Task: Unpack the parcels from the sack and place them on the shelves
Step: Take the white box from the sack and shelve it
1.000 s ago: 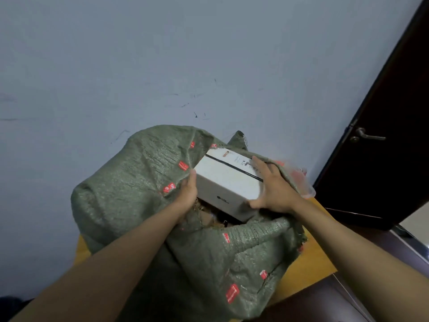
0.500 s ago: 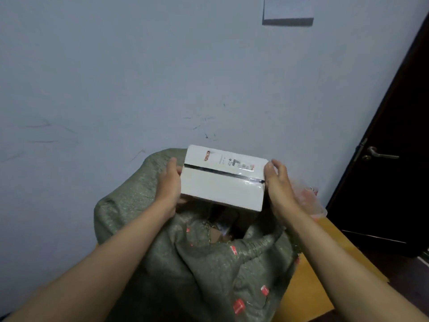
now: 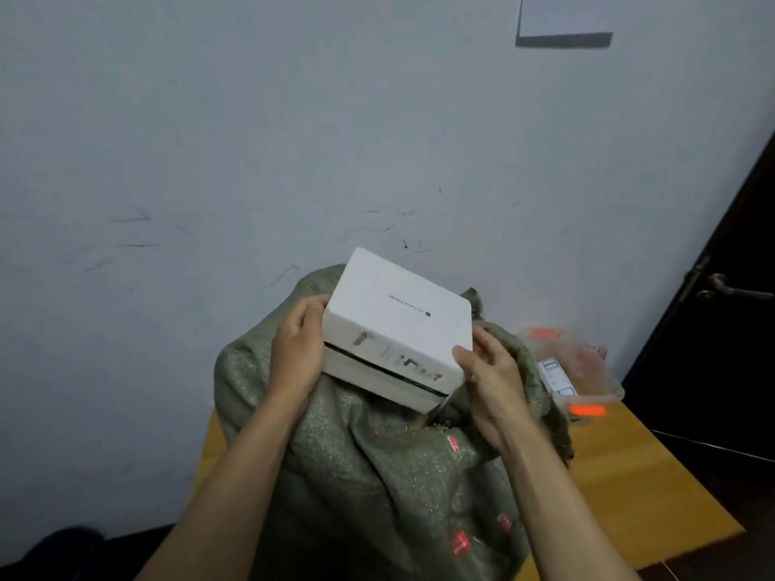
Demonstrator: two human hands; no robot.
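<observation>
Against the scuffed pale wall (image 3: 251,140), you grip a white box (image 3: 398,325) above the green woven sack's (image 3: 377,475) mouth, left hand (image 3: 297,350) clasping its left end, right hand (image 3: 490,379) pinching its near right corner.

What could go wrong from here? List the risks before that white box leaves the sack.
1. The left hand and right hand hold the box only by its ends, tilted; it could slip.
2. Its lower corner sits near the sack mouth and might snag.
</observation>
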